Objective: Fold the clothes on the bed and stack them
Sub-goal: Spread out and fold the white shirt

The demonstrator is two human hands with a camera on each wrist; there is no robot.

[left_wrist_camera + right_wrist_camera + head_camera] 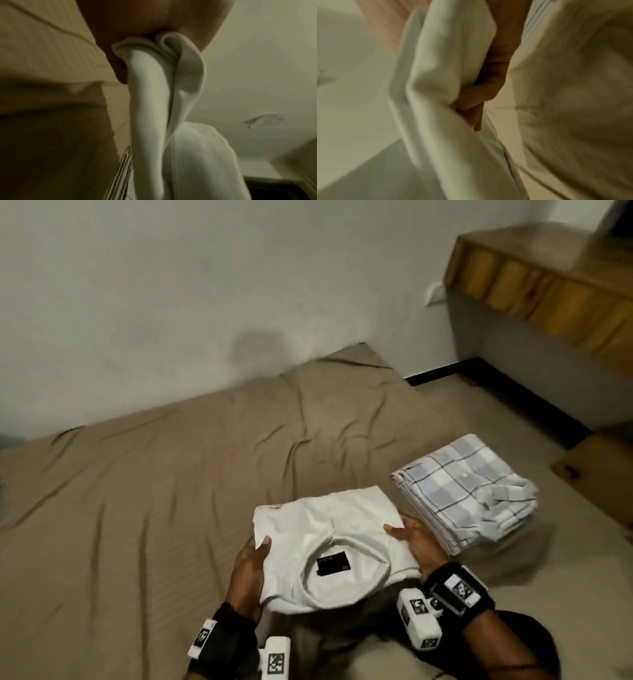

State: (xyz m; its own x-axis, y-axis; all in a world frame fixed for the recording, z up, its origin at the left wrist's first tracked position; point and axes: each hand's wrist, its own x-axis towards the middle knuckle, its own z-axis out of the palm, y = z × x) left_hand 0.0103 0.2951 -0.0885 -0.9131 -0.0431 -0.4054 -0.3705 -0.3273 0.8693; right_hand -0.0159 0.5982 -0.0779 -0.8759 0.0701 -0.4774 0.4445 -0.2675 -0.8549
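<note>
right now, in the lower middle of the head view, a folded white shirt (329, 546) is held between both hands just above the bed (154, 491). the left hand (248, 573) grips the shirt's left edge, thumb on top and fingers tucked under the cloth; the left wrist view shows the white fabric bunched into the palm. the right hand (416, 542) grips the right edge the same way, thumb lying on the top layer, and the right wrist view shows its fingers (489, 75) curled against the underside of the shirt. the collar faces the person, with a small black label (333, 564) showing inside the neck opening.

to the right of the shirt, in the lower right of the head view, a folded checked shirt (469, 491) in pale blue and white lies flat on the bed, near the right hand but not touching it. a thin striped edge of it peeks out at the bottom of the left wrist view. the bed has a wrinkled tan sheet and runs up to a pale wall (239, 285). a wooden ledge (548, 285) sits in the upper right corner. each wrist wears a black strap with a white marked block.
</note>
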